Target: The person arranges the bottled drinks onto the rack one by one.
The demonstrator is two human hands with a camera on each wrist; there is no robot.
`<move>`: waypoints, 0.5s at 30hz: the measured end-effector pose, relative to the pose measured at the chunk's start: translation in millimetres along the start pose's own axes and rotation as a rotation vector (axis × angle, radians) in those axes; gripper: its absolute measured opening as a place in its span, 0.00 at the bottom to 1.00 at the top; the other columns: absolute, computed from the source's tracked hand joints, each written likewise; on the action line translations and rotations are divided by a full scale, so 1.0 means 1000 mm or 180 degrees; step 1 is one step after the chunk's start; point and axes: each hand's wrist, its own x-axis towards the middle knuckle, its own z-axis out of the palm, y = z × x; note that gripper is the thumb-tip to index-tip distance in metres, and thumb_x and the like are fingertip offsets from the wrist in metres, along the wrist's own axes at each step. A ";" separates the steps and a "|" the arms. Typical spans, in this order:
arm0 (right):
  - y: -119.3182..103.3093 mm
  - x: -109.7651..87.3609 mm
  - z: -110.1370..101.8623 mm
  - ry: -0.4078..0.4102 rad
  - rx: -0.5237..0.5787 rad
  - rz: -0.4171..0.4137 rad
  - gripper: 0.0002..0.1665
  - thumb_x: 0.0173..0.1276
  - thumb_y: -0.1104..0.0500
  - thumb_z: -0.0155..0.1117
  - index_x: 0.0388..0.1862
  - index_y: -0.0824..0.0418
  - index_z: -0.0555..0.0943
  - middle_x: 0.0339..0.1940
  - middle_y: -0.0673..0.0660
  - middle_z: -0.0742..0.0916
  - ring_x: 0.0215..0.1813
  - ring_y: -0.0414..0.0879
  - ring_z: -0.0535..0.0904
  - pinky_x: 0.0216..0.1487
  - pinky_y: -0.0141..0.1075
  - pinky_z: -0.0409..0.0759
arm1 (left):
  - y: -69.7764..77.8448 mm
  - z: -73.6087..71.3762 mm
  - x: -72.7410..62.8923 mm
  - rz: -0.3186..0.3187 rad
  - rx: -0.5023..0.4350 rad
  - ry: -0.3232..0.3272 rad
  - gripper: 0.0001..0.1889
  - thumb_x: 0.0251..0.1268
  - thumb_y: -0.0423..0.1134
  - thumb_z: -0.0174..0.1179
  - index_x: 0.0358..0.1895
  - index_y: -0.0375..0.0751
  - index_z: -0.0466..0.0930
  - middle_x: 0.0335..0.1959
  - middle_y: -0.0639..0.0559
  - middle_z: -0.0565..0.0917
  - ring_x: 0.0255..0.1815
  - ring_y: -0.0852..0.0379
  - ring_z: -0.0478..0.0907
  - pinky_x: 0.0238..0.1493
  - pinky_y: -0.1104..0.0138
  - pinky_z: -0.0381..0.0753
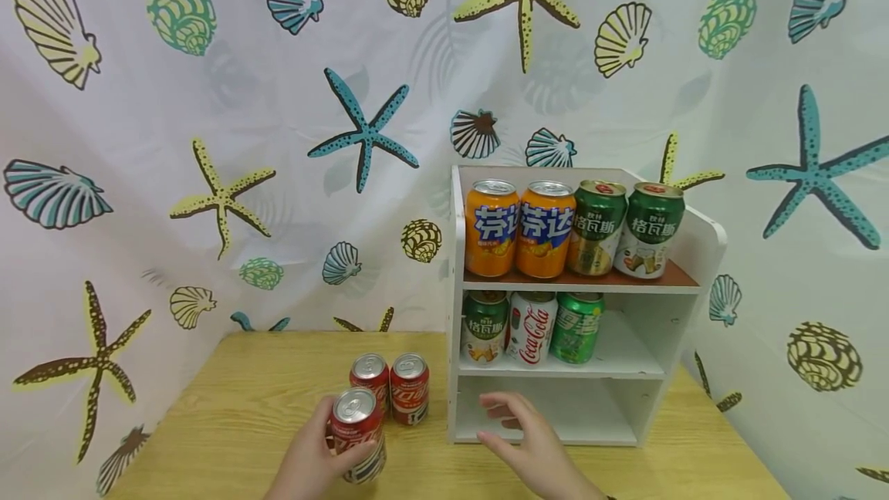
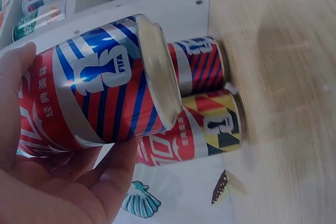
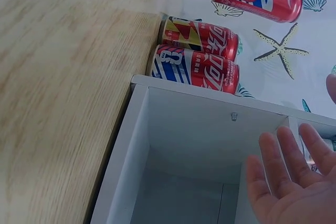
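Observation:
My left hand (image 1: 314, 447) grips a red Coca-Cola can (image 1: 359, 432) with silver top up, thumb on the near side. In the left wrist view that can (image 2: 105, 82) shows a FIFA trophy print, and its base hangs above the table. Two more red cola cans, one at the left (image 1: 370, 369) and one at the right (image 1: 410, 390), stand side by side just behind it. My right hand (image 1: 525, 447) holds nothing; its fingers are spread and relaxed before the lowest compartment of the white shelf (image 1: 556, 370).
On the top shelf stand two orange soda cans (image 1: 491, 230) and two green-topped kvass cans (image 1: 599, 226). The middle shelf holds another kvass can (image 1: 485, 328), a white Coca-Cola can (image 1: 532, 330) and a green can (image 1: 577, 328). Behind the wooden table (image 1: 264, 384) hangs a shell-printed curtain (image 1: 278, 99).

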 end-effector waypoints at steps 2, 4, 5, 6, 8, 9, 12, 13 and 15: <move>-0.001 0.000 -0.001 -0.0004 0.0014 0.0007 0.27 0.70 0.49 0.72 0.64 0.55 0.77 0.61 0.54 0.83 0.60 0.53 0.81 0.60 0.40 0.81 | 0.004 0.004 -0.001 0.0063 -0.0051 -0.0066 0.40 0.51 0.51 0.81 0.65 0.41 0.71 0.56 0.46 0.84 0.49 0.52 0.82 0.46 0.57 0.84; -0.001 0.000 -0.001 -0.0016 0.0027 -0.0001 0.27 0.70 0.49 0.72 0.64 0.56 0.77 0.61 0.54 0.83 0.60 0.53 0.81 0.61 0.40 0.81 | 0.006 0.009 -0.002 0.0144 -0.0095 -0.0129 0.40 0.51 0.50 0.81 0.65 0.41 0.71 0.55 0.46 0.84 0.48 0.53 0.82 0.44 0.60 0.82; -0.001 0.000 -0.001 -0.0031 0.0041 -0.0012 0.28 0.70 0.49 0.72 0.64 0.56 0.77 0.61 0.55 0.83 0.60 0.53 0.81 0.61 0.41 0.81 | 0.007 0.011 -0.003 0.0193 -0.0101 -0.0159 0.40 0.51 0.49 0.81 0.65 0.41 0.71 0.55 0.46 0.84 0.47 0.53 0.82 0.43 0.61 0.82; -0.001 0.000 0.000 -0.0051 0.0051 -0.0030 0.29 0.70 0.49 0.72 0.65 0.57 0.77 0.61 0.56 0.83 0.60 0.54 0.81 0.61 0.41 0.81 | 0.008 0.014 -0.003 0.0238 -0.0114 -0.0191 0.40 0.51 0.49 0.81 0.65 0.41 0.71 0.55 0.46 0.84 0.47 0.53 0.82 0.43 0.62 0.81; -0.001 0.000 0.001 -0.0098 0.0076 -0.0059 0.29 0.70 0.50 0.72 0.65 0.59 0.77 0.61 0.58 0.83 0.60 0.56 0.81 0.61 0.42 0.82 | 0.010 0.019 -0.004 0.0319 -0.0126 -0.0237 0.39 0.51 0.48 0.81 0.65 0.42 0.71 0.55 0.46 0.84 0.47 0.53 0.81 0.42 0.62 0.80; -0.001 0.001 0.001 -0.0123 0.0089 -0.0067 0.29 0.70 0.50 0.72 0.66 0.59 0.76 0.61 0.59 0.83 0.61 0.56 0.81 0.62 0.42 0.82 | 0.011 0.021 -0.004 0.0353 -0.0135 -0.0254 0.39 0.51 0.48 0.81 0.65 0.42 0.71 0.55 0.46 0.84 0.47 0.54 0.81 0.42 0.62 0.80; -0.001 0.001 0.003 -0.0180 0.0103 -0.0099 0.30 0.71 0.50 0.71 0.66 0.60 0.76 0.62 0.60 0.83 0.61 0.56 0.80 0.62 0.42 0.82 | 0.014 0.028 -0.004 0.0428 -0.0177 -0.0318 0.39 0.51 0.48 0.81 0.64 0.42 0.71 0.55 0.46 0.84 0.47 0.53 0.81 0.42 0.62 0.79; -0.001 0.001 0.004 -0.0189 0.0096 -0.0107 0.29 0.71 0.50 0.71 0.66 0.59 0.76 0.62 0.59 0.83 0.61 0.56 0.80 0.61 0.41 0.82 | 0.016 0.030 -0.004 0.0441 -0.0183 -0.0339 0.39 0.51 0.48 0.81 0.64 0.42 0.71 0.55 0.46 0.84 0.47 0.53 0.81 0.42 0.62 0.79; -0.001 0.001 0.005 -0.0200 0.0082 -0.0130 0.29 0.70 0.48 0.71 0.66 0.57 0.76 0.62 0.58 0.83 0.61 0.55 0.81 0.61 0.41 0.82 | 0.019 0.034 -0.003 0.0477 -0.0192 -0.0388 0.39 0.51 0.49 0.81 0.64 0.42 0.71 0.56 0.45 0.83 0.49 0.52 0.81 0.43 0.61 0.80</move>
